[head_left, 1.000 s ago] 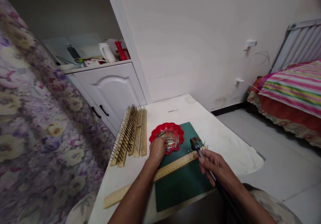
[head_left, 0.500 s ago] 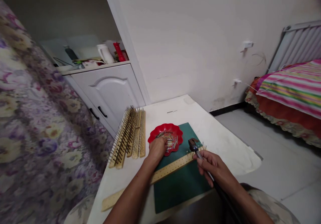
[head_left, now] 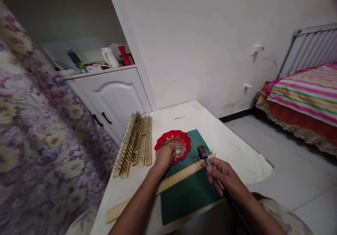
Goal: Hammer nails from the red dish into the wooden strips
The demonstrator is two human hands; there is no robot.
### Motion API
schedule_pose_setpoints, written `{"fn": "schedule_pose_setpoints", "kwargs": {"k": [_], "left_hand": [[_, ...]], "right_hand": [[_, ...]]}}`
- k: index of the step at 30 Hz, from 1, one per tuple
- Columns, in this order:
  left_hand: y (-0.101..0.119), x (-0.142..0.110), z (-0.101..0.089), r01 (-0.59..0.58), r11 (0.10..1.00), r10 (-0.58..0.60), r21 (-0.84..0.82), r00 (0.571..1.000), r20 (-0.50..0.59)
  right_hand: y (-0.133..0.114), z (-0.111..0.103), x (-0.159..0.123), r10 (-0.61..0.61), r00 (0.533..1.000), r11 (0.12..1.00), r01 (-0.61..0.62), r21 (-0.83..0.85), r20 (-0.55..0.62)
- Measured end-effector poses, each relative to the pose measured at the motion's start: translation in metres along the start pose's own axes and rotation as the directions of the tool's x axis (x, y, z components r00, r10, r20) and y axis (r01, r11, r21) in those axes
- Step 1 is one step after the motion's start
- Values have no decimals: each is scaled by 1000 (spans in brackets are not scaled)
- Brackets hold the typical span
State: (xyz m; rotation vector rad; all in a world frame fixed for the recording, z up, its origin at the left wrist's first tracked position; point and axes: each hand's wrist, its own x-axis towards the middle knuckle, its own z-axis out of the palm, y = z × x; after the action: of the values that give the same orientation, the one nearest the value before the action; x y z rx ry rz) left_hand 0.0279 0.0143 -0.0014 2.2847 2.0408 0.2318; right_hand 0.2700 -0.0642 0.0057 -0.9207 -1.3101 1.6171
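Note:
My left hand (head_left: 165, 156) reaches into a red scalloped bowl (head_left: 172, 134) of loose nails (head_left: 181, 152). Its fingers are bent together among them, and whatever they pinch is hidden. In my right hand (head_left: 223, 174) is a claw hammer (head_left: 202, 152), gripped by its dark handle with the head pointing away from me. Beneath it lies a long wooden strip (head_left: 179, 177) with rows of small holes, crossing a green mat (head_left: 189, 203) at a slant. Several nails stand upright at the strip's far right end, partly behind the hammer. My left forearm covers part of the strip.
Several nail-studded wooden strips (head_left: 131, 143) lie to the left on the white-covered table (head_left: 223, 133). Two thin dark and silver pieces (head_left: 180, 117) rest near its back. A white cabinet (head_left: 116, 94) and floral curtain (head_left: 52, 122) stand left, a bed (head_left: 302, 94) right.
The whole view has shifted very slightly. My left hand remains in the bowl and my right hand still holds the hammer over the strip.

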Motion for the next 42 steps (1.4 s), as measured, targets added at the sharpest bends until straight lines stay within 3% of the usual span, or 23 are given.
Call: {"fn": "schedule_pose_setpoints", "kwargs": {"k": [13,23,33,42], "left_hand": [[-1,1,0,-110,987,106,-120,994,-36],[2,-11,-2,-213,947,169,-241,967,-193],[60,-75,-19,-340,747,212,-572,936,-281],[74,-82,-17,-373,601,250,-707,928,-278]], "right_hand": [[1,0,2,-5,1000,1000,5,-18,9],[0,5,4,-15,1000,1000,15,-9,-12],[8,7,11,-74,983,996,80,28,-168],[6,4,9,-50,993,995,59,83,-109]]}}
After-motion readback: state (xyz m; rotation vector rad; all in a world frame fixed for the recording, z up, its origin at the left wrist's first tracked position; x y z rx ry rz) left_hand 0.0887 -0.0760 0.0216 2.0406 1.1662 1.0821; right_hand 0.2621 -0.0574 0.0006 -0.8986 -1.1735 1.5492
